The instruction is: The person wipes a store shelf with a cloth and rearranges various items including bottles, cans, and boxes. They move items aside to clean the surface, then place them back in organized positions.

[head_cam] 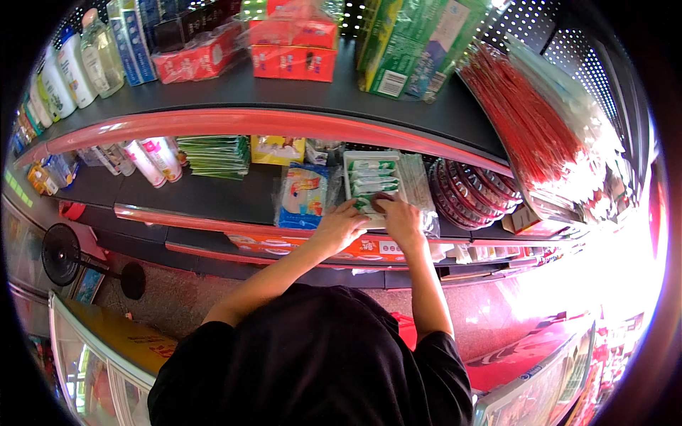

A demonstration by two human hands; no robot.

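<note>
A white tray [348, 173] stands on the middle shelf with several green-and-white packets [373, 175] lying in a row inside it. At its front left corner, my left hand [341, 226] has its fingertips by the frontmost packet [363, 203]. My right hand [403, 217] reaches over the tray's front right side. A small dark brown patch by its fingertips is too unclear to name. My fingers hide much of the tray's front end, so whether either hand grips a packet does not show. Left of the tray lies a blue plastic-wrapped pack [303, 194].
Clear plastic-wrapped goods [418, 181] and a stack of dark red ridged round items [471, 193] are right of the tray. Overhead, a red-edged shelf [277, 121] holds boxes and bottles. Green-edged packets [214, 154] stand leftward. A black round-based stand [61, 254] is at lower left.
</note>
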